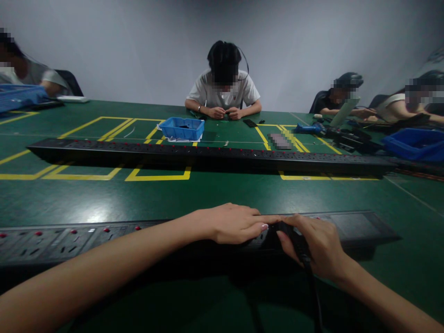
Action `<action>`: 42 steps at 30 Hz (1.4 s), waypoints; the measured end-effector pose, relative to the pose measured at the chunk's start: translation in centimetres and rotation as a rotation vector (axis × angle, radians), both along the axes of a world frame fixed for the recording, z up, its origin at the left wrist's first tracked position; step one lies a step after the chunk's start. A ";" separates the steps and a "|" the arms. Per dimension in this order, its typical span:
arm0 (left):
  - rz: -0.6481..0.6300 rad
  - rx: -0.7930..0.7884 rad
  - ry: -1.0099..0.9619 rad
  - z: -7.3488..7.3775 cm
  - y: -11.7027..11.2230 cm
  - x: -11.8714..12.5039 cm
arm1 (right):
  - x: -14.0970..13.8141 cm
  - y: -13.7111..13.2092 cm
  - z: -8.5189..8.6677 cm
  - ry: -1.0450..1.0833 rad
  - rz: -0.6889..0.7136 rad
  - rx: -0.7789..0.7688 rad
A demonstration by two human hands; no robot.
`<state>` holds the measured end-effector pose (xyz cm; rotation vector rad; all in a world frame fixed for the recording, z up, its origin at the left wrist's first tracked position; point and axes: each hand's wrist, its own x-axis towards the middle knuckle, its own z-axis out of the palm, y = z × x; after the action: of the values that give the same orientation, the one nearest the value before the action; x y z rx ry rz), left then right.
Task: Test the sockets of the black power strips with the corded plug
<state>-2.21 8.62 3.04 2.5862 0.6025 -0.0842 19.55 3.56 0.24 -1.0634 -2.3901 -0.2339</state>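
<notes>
A long black power strip point(78, 240) with sockets and red indicators runs across the table in front of me. My left hand point(233, 224) lies over its top with the fingers stretched towards the right. In my right hand point(317, 238) is a black plug point(290, 230), pinched between thumb and fingers at the strip's right part. A black cable point(314, 296) hangs down from the plug towards the bottom edge. The left fingertips reach close to the plug. Whether its pins sit in a socket is hidden by my fingers.
A second long power strip point(215, 155) lies farther back on the green table point(138, 199). Behind it are a blue bin point(182, 129), a phone point(279, 141) and a blue-handled tool point(307, 129). Another blue bin point(416, 144) stands right. A person point(224, 88) sits opposite; others sit at both sides.
</notes>
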 end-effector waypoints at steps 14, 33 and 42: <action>-0.010 -0.016 -0.030 -0.2 0.1 0.0 | 0.0 -0.1 0.2 -0.003 0.011 0.023; 0.011 0.009 -0.001 -0.3 0.2 0.0 | 0.0 0.0 0.0 0.004 0.007 0.027; -0.013 0.016 -0.010 -0.3 0.2 0.0 | 0.0 -0.1 0.2 0.004 0.004 0.042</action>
<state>-2.19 8.81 2.72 2.6051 0.5853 -0.0708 19.53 3.45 0.45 -1.0391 -2.3729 -0.2785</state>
